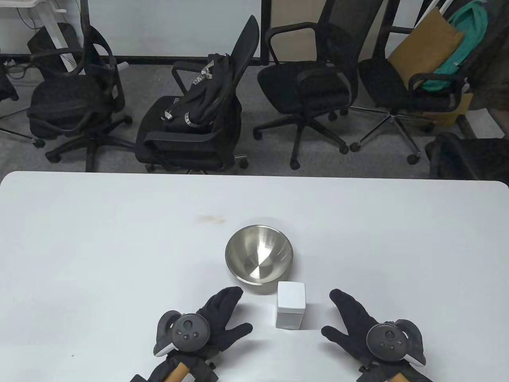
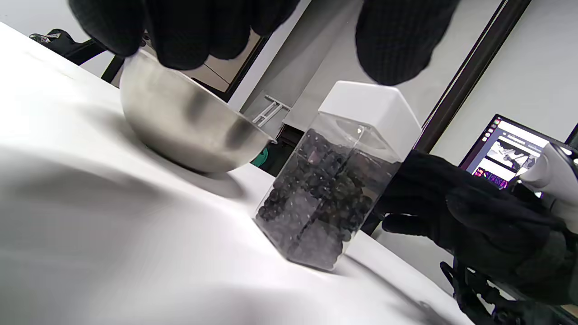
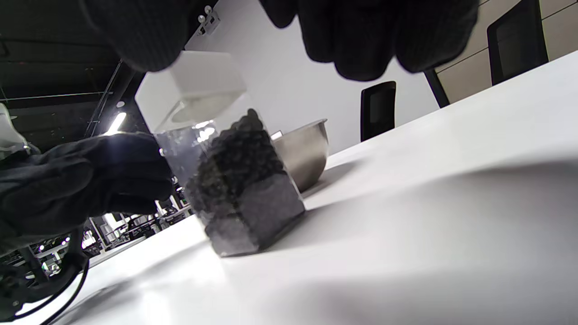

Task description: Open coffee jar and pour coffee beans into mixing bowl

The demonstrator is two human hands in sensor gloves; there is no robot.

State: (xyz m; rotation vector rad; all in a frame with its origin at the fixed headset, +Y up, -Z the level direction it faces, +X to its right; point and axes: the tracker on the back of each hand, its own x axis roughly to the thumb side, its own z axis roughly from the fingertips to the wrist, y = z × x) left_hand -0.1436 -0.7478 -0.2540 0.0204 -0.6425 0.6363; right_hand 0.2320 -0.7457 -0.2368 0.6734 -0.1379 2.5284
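Left hand point(image 1: 210, 318) and right hand point(image 1: 358, 324) flat on the desk point(image 1: 99, 246), fingers spread, holding nothing. Between them, upright and untouched: coffee jar point(image 1: 291, 305), white lid point(image 2: 368, 106) on, beans inside. Just behind it, the empty mixing bowl point(image 1: 259, 259).

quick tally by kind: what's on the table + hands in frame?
Coffee jar, lid on, beans inside: 1
Steel mixing bowl, empty: 1
Gloved hands, both open: 2, left hand, right hand
Total: 4

no text can be read; the monitor point(image 2: 505, 155) shows only blurred windows.
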